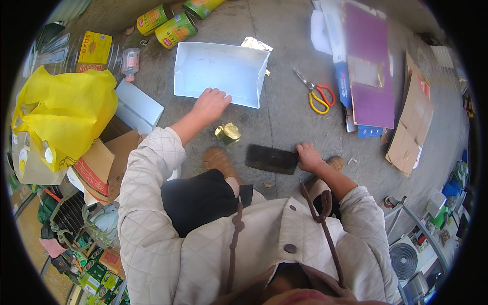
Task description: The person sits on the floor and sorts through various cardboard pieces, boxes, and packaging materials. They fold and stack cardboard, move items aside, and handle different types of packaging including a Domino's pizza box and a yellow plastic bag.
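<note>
My left hand (212, 103) grips the near wall of a shallow white cardboard box (223, 70), which lies with its inside facing up on the concrete floor. My right hand (309, 156) holds the end of a dark rectangular blade or block (272, 158), low over the floor between my feet; its handle, if any, is hidden by the fingers. Crumpled gold foil paper (228, 133) lies near my left wrist, and more gold foil (256, 44) shows behind the box. Scissors (315, 92) with one red and one yellow handle lie partly spread to the right of the box.
Flattened purple cardboard (371, 103) and brown cardboard (411, 118) lie at right. At left are a yellow bag (65, 110), an open brown carton (110, 160), folded white card (139, 103) and a small plastic bottle (130, 63). Several cans (176, 30) lie at the top.
</note>
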`<state>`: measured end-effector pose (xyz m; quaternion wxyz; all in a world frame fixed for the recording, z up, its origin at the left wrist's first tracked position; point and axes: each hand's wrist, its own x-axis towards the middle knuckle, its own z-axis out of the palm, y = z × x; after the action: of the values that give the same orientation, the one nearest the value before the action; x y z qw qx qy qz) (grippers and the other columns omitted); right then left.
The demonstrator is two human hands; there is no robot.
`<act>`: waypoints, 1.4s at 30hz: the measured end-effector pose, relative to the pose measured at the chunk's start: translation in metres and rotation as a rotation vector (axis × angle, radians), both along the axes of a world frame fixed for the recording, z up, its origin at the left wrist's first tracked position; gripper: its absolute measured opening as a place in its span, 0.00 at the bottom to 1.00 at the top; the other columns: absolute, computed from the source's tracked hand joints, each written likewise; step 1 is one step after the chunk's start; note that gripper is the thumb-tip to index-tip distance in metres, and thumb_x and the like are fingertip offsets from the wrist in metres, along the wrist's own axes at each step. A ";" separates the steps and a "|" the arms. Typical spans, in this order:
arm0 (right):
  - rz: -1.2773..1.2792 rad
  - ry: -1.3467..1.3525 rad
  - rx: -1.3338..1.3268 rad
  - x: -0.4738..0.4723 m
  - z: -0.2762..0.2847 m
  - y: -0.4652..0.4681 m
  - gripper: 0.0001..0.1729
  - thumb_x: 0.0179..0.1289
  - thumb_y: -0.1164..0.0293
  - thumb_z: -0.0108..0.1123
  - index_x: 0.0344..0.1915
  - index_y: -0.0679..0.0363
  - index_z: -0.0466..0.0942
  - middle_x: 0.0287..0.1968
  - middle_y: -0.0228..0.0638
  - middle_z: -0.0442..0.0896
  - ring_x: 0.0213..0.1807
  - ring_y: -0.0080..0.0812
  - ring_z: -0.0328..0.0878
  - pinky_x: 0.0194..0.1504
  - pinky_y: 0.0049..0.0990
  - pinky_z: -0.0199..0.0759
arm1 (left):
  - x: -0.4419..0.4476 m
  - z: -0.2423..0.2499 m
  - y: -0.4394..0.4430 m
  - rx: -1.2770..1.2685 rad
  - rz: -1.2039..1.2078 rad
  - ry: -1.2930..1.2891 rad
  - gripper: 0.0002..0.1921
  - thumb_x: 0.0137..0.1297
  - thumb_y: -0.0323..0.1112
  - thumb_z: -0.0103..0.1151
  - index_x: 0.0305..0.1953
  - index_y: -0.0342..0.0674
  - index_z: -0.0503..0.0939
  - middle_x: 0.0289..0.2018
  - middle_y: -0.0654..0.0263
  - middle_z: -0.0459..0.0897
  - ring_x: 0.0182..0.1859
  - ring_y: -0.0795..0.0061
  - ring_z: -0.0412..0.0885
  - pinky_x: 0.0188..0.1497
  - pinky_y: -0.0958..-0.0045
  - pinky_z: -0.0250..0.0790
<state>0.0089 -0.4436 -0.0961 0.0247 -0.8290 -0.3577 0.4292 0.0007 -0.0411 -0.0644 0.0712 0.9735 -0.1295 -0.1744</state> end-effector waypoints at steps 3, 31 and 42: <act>0.031 0.186 0.099 0.018 0.014 0.000 0.17 0.44 0.72 0.59 0.38 0.60 0.74 0.34 0.44 0.76 0.43 0.46 0.74 0.43 0.37 0.70 | -0.004 -0.005 0.005 0.009 -0.037 -0.007 0.09 0.54 0.29 0.51 0.38 0.45 0.75 0.33 0.65 0.76 0.40 0.65 0.75 0.43 0.64 0.66; -0.215 -0.088 0.256 0.063 0.121 0.173 0.13 0.60 0.68 0.53 0.43 0.62 0.67 0.38 0.53 0.78 0.37 0.57 0.76 0.39 0.48 0.70 | -0.002 -0.038 -0.008 -0.132 0.183 0.215 0.10 0.61 0.37 0.50 0.39 0.45 0.80 0.41 0.54 0.75 0.45 0.52 0.75 0.42 0.58 0.73; -0.101 -0.007 0.136 0.076 0.140 0.161 0.11 0.60 0.70 0.53 0.39 0.64 0.65 0.37 0.54 0.77 0.36 0.58 0.76 0.39 0.48 0.70 | 0.006 -0.034 -0.009 -0.155 0.298 0.302 0.11 0.59 0.36 0.53 0.39 0.40 0.81 0.64 0.43 0.58 0.52 0.45 0.71 0.50 0.56 0.73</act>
<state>0.0844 -0.2821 0.0440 0.1014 -0.8438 -0.3438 0.3994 0.0071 -0.0505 -0.0981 0.1894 0.9363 0.0150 -0.2952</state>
